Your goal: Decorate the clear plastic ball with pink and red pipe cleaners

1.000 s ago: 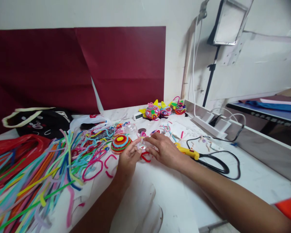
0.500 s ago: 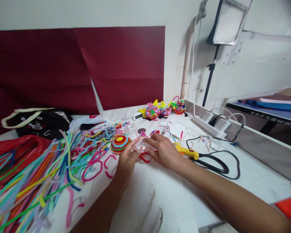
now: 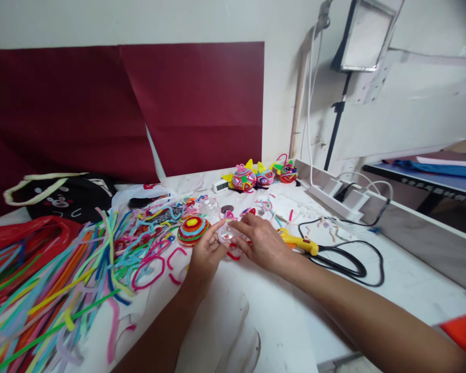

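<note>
A clear plastic ball (image 3: 229,233) with pink pipe cleaner on it is held between my two hands just above the white table. My left hand (image 3: 206,252) pinches it from the left side. From the right, my right hand (image 3: 261,242) grips it with bent fingers, hiding part of it. A red pipe-cleaner piece (image 3: 233,255) shows below the ball. Beside my left hand sits a half ball (image 3: 193,230) covered in striped coils of pipe cleaner. Another clear ball (image 3: 208,207) lies behind it.
Loose pipe cleaners (image 3: 70,290) cover the table's left side. A yellow glue gun (image 3: 299,242) with a coiled black cord lies right of my hands. Finished colourful figures (image 3: 244,177) stand at the back, near a small timer (image 3: 220,186). A power strip (image 3: 336,201) runs along the right edge.
My hands have barely moved. The ball has turned slightly between my fingers, and the red piece below shows a little differently.
</note>
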Action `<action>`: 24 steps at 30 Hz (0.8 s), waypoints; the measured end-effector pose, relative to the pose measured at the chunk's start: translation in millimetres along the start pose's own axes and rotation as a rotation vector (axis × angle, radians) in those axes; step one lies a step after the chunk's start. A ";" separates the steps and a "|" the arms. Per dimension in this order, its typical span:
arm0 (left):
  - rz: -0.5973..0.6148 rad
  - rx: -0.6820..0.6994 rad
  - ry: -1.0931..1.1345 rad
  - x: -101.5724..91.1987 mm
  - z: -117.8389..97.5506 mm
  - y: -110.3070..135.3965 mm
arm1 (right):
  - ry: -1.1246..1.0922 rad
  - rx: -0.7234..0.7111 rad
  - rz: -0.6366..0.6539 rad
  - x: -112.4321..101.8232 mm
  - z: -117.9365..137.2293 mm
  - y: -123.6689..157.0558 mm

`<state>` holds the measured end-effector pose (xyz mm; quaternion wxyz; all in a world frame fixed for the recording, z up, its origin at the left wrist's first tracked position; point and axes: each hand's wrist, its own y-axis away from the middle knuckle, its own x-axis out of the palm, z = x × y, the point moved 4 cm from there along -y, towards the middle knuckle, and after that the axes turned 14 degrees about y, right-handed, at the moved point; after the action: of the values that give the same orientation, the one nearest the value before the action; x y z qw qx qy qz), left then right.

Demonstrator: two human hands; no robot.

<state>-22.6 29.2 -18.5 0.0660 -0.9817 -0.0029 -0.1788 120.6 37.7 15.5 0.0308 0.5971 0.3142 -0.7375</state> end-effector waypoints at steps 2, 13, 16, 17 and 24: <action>0.009 -0.004 0.003 0.8 0.3 0.0 | 0.004 0.003 0.006 0.0 0.3 0.3; 0.007 0.006 -0.016 3.0 0.4 0.1 | 0.038 0.019 0.025 1.2 2.1 0.1; 0.009 0.011 -0.014 2.7 1.4 -0.5 | 0.037 0.019 0.023 1.3 1.9 0.5; 0.010 0.014 -0.010 2.6 1.7 -0.6 | 0.035 0.019 0.021 1.4 1.9 0.6; 0.005 0.008 0.004 2.0 3.2 0.0 | 0.027 0.018 0.013 0.7 4.1 1.3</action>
<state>-19.6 29.5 -20.8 0.0702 -0.9810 -0.0013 -0.1808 117.4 34.8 14.7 0.0263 0.6092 0.3041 -0.7319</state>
